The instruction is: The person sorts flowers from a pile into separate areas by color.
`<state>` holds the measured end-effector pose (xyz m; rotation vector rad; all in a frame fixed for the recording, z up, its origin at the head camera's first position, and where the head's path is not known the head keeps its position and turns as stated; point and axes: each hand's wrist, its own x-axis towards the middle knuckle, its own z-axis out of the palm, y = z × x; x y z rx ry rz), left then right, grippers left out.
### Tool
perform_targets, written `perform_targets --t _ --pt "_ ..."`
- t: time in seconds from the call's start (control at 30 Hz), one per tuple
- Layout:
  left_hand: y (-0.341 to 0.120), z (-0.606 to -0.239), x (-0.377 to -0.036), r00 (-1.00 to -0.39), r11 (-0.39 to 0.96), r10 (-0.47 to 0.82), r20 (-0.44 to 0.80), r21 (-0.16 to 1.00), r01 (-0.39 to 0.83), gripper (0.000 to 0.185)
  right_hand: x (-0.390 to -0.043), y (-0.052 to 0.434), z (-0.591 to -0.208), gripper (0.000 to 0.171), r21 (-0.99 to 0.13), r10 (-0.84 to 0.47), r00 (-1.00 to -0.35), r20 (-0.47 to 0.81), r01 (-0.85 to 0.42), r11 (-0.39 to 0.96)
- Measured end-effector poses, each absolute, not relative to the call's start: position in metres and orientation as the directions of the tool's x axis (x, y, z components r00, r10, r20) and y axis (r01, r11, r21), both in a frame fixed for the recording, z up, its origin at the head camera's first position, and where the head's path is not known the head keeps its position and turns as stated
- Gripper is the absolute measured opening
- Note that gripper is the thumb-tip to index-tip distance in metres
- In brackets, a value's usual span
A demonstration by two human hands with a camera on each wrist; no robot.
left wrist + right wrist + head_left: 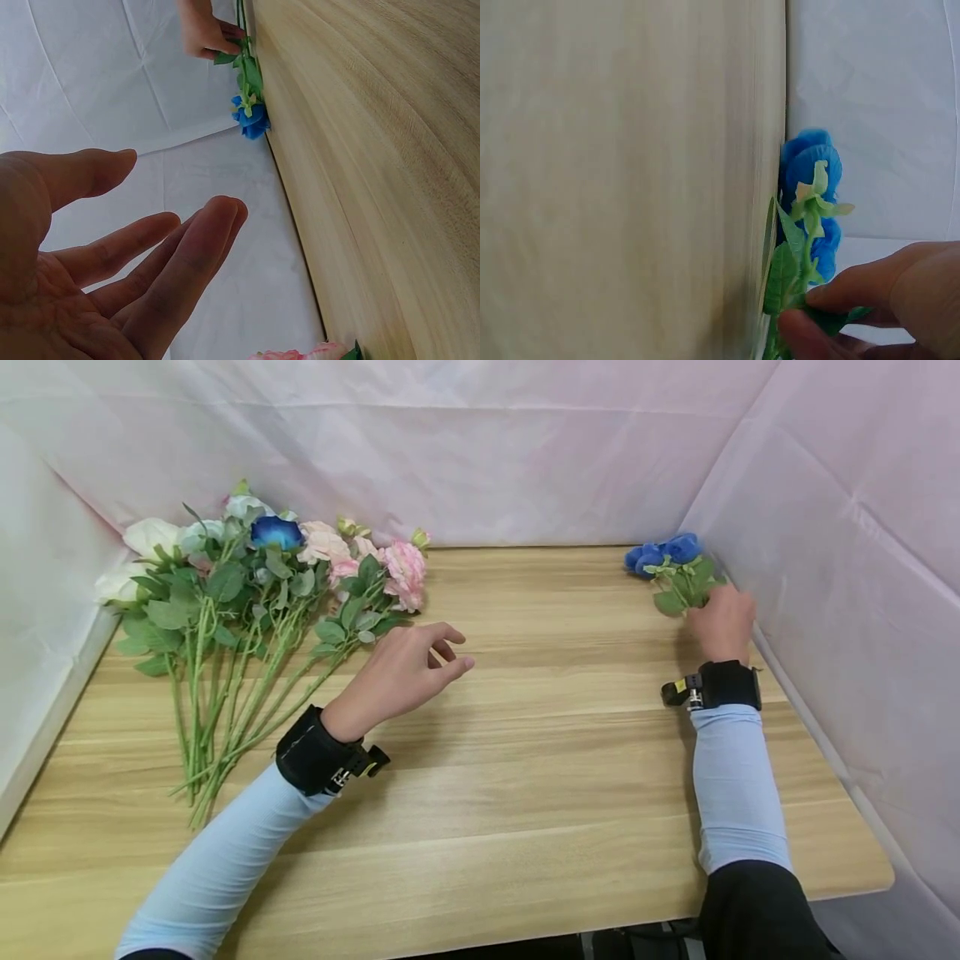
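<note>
Fingers of the right hand (723, 622) pinching the blue flower stem (678, 578) at the far right corner, left hand (401, 672) loosely spread, holding nothing, hovering near the flower bunch (255, 602) on the left of the wooden table (540, 760)

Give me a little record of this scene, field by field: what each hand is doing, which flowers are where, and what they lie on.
Left hand: the left hand hovers over the table, fingers loosely spread, holding nothing
Right hand: the right hand pinches the blue flower sprig by its stem
Blue flower sprig: at the far right corner, beside the white backdrop
Flower bunch: the flower bunch of white, pink and blue blooms lies flat at far left
Surface: the wooden table
</note>
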<state>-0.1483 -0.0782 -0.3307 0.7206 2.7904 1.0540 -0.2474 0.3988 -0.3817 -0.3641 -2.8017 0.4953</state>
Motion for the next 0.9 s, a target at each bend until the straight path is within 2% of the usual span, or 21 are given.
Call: perform_targets --t 0.17,0.37,0.53,0.63,0.77,0.9 --pt "-0.078 -0.329 -0.149 -0.889 0.658 0.449 0.094 0.638 0.400 0.037 -0.246 0.399 -0.380 0.022 -0.418 0.317 -0.936 0.154 0.229 0.879" --pt "-0.078 -0.329 -0.149 -0.888 0.657 0.451 0.092 0.639 0.400 0.037 -0.242 0.397 -0.377 0.033 -0.442 0.305 -0.948 0.087 0.237 0.865" --pt "-0.080 -0.329 -0.149 -0.885 0.655 0.454 0.101 0.635 0.409 0.037 -0.239 0.392 -0.367 0.028 -0.442 0.303 -0.952 0.051 0.250 0.861" --pt "-0.081 -0.328 -0.149 -0.884 0.655 0.456 0.106 0.632 0.414 0.037 -0.237 0.386 -0.358 0.031 -0.433 0.292 -0.954 0.061 0.238 0.869" --pt "-0.082 -0.327 -0.150 -0.884 0.656 0.454 0.108 0.632 0.414 0.037 -0.236 0.368 -0.342 0.045 -0.399 0.245 -0.964 0.105 0.185 0.898" --pt "-0.084 -0.327 -0.150 -0.886 0.656 0.451 0.103 0.636 0.408 0.038 -0.230 0.335 -0.325 0.043 -0.348 0.168 -0.967 0.190 0.094 0.933"
